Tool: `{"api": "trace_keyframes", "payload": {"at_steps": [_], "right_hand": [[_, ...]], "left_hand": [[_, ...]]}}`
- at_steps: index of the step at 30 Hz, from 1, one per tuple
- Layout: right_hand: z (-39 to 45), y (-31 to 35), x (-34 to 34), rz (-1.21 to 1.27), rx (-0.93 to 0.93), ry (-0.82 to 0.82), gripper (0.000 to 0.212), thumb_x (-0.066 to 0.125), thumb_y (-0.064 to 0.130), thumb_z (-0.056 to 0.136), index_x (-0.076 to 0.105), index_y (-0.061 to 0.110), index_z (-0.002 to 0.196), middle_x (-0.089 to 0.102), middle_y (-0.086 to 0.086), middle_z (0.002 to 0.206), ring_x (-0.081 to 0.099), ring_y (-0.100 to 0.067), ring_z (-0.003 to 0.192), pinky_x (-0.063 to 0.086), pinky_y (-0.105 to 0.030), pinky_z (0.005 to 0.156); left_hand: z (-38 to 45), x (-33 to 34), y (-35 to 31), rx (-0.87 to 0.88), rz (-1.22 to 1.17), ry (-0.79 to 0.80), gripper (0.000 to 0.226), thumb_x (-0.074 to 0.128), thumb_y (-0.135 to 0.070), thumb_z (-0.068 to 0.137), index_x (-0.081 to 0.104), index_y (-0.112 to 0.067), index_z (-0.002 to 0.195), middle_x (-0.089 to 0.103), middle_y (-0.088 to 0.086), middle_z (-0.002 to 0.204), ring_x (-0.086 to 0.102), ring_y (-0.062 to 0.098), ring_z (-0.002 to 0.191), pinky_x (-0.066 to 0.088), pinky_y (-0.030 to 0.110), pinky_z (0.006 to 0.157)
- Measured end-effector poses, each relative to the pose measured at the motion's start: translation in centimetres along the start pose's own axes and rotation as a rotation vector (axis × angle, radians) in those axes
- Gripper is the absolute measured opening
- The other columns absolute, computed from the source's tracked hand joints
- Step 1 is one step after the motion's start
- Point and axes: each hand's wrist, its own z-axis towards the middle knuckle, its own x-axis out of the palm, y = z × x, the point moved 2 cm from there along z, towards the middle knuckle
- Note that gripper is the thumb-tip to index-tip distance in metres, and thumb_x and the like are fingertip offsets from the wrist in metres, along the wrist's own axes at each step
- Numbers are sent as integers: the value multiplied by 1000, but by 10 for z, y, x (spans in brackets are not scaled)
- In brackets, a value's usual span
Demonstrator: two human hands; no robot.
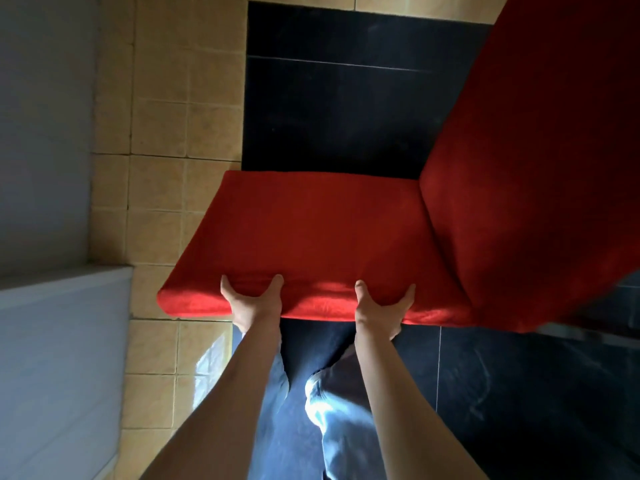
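Tan and black floor tiles [156, 188] lie below. The left hand [251, 303] and right hand [382, 306] each grip the near edge of the red cushion [311, 230].

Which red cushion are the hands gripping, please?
The centre cushion: left hand and right hand grip its near edge; the bigger cushion at right is not held.

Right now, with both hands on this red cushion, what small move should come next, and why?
Probably lift the near edge slightly: the left hand and right hand grip the cushion along that edge only, while its right end meets the bigger red piece.
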Motion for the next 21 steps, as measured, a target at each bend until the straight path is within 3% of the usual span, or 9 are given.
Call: {"api": "trace_keyframes", "payload": {"at_steps": [5, 9, 13, 17, 21], "right_hand": [[-1, 19, -3, -25, -47, 56, 99, 77, 38, 78, 11, 38, 152, 59, -10, 131, 61, -34, 110, 43, -33, 93], [-3, 39, -4, -44, -55, 93, 101, 77, 42, 77, 8, 39, 152, 59, -9, 130, 61, -35, 110, 44, -34, 93], [-5, 58, -6, -58, -68, 145, 103, 77, 43, 76, 7, 40, 152, 59, -8, 132, 60, -34, 112, 43, -32, 94], [-5, 76, -7, -50, -72, 206, 103, 78, 39, 76, 7, 40, 152, 55, -6, 137, 58, -32, 115, 41, -28, 92], [-3, 91, -2, -13, -43, 196, 105, 81, 33, 75, 9, 42, 151, 56, -6, 133, 61, -31, 110, 48, -38, 99]], "left_hand": [[-3, 1, -18, 43, 25, 4, 99, 81, -41, 71, 21, -33, 149, 56, 12, 131, 53, 37, 118, 41, 34, 96], [-3, 4, -36, 40, 12, 64, 109, 83, -46, 65, 12, -41, 147, 51, 11, 131, 55, 38, 112, 51, 50, 92], [-4, 3, -53, 110, 12, 135, 116, 86, -41, 64, 6, -38, 148, 44, 5, 136, 56, 32, 112, 50, 49, 94], [-8, 4, -74, 98, 17, 171, 113, 86, -39, 65, 9, -36, 147, 40, -1, 119, 56, 15, 78, 57, 47, 82], [-9, 6, -88, 88, 70, 184, 120, 85, -49, 55, 8, -35, 145, 42, -8, 121, 55, 31, 108, 50, 51, 93]]}}
